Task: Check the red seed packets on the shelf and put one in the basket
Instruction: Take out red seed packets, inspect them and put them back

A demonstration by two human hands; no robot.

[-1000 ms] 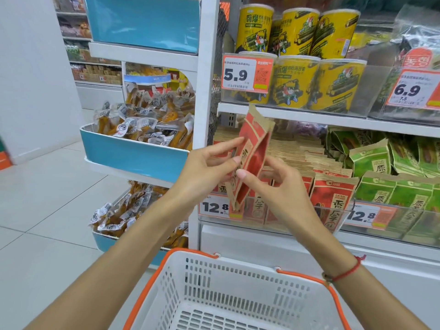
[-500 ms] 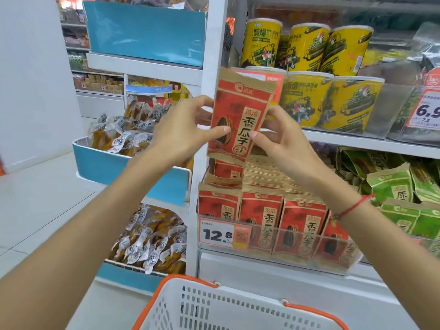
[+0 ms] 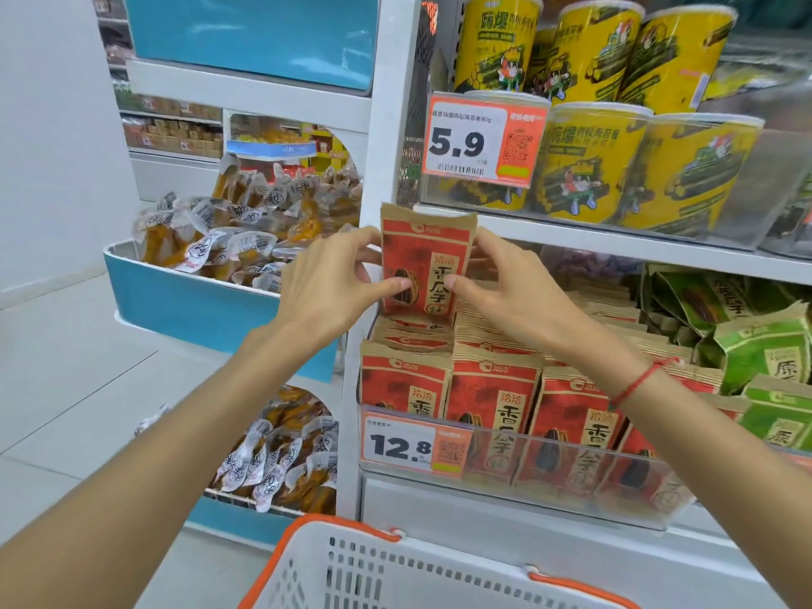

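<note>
- The left hand (image 3: 327, 285) and right hand (image 3: 505, 287) pinch one red packet (image 3: 424, 265) by its side edges, thumbs on its front, fingers curled behind.
- It is upright above the rows of red packets (image 3: 492, 389) on the lower shelf (image 3: 505, 498), facing the camera.
- It looks like a light, crinkly paper pouch with loose contents; holding the side edges or top seam should do, and one hand is likely enough.
- The basket (image 3: 395, 569) sits near, below the shelf; its orange rim is the thing to clear on lowering.
- Yellow tubs (image 3: 593, 164) stand on the shelf above, green packets (image 3: 764, 349) right, clear-wrapped snacks (image 3: 228, 243) left.
</note>
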